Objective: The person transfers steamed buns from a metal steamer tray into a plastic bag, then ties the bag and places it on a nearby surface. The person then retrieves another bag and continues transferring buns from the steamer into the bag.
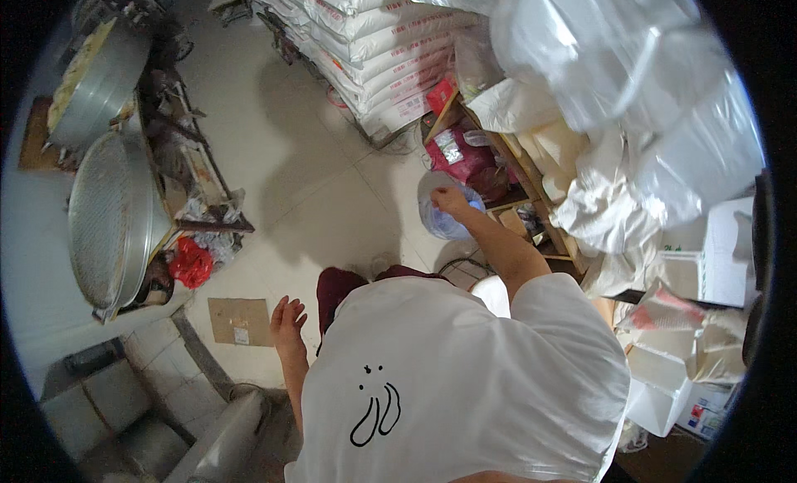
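Note:
My right hand (449,199) reaches over a round bin (445,231) that looks lined with a clear, bluish plastic bag. Its fingers are curled downward, and whether anything is between them is hidden. My left hand (289,318) hangs by my side with loosely bent fingers and holds nothing. Below it on the tiled floor lies a flat piece of cardboard (227,321) bearing a small white label. Right beside the bin, a dark red bag (461,153) sits in the lower part of a wooden shelf (520,165).
White printed sacks (386,53) are stacked ahead. Large clear plastic bags (598,53) and a crumpled white cloth (613,202) overhang the right side. Along the left, a rack (187,134) bears a round metal sieve (112,221) and a big metal pan (103,78).

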### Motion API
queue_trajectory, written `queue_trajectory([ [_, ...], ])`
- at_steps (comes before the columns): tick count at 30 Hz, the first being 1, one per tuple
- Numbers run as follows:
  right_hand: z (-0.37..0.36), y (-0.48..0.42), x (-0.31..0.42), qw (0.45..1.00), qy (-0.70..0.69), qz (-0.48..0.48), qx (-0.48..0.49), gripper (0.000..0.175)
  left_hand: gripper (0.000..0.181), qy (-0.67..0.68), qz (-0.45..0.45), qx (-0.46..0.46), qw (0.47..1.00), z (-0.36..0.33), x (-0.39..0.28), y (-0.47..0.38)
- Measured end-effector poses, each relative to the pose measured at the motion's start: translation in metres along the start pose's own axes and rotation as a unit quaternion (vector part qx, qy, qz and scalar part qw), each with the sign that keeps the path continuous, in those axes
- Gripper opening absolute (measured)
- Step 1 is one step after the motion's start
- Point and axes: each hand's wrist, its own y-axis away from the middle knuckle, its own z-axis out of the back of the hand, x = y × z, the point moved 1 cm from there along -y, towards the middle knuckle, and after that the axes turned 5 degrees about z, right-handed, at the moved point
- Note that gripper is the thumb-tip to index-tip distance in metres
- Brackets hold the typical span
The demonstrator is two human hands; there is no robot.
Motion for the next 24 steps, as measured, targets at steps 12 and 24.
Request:
queue_trajectory([
  [12,0.010,-0.101,0.061,0.981,0.039,-0.116,0.150,0.019,0.044,-0.247,0.046,0.118,0.961,-0.090,-0.046,-0.257],
  [24,0.070,-0.271,0.187,0.794,0.571,0.118,0.176,0.028,0.077,-0.464,0.039,0.199,0.862,-0.128,0.072,-0.295],
])
